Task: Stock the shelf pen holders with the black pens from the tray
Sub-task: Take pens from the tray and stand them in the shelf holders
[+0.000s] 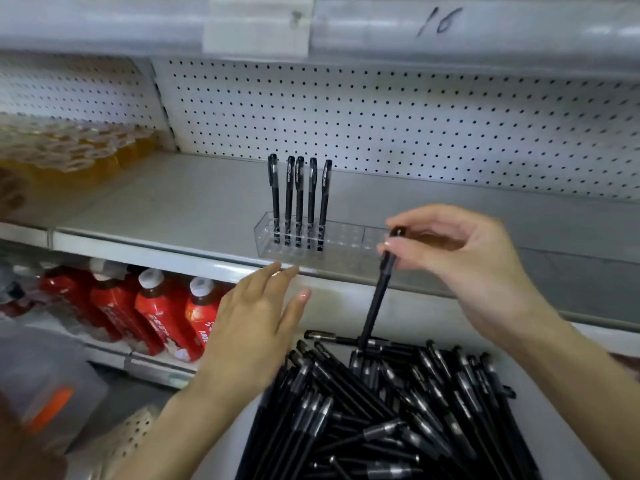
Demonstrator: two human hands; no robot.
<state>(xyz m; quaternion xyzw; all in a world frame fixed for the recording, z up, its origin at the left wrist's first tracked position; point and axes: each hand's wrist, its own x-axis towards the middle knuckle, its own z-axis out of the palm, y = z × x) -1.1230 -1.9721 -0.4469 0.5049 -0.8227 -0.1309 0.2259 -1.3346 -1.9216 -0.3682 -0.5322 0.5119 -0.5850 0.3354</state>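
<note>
A clear plastic pen holder [341,241] stands on the grey shelf [173,206], with several black pens [300,199] upright in its left end. My right hand [460,258] pinches the capped top of one black pen [377,296], which hangs nearly upright with its lower end just above the pile. That pile of black pens [388,410] fills the tray at the bottom of the view. My left hand [256,317] hovers with straight fingers near the shelf's front edge, left of the held pen, holding nothing.
White pegboard [415,126] backs the shelf. Bottles of yellow drink [69,150] stand on the shelf at far left. Red bottles [152,313] with white caps fill the lower shelf. The upper shelf edge [450,26] carries a handwritten "16".
</note>
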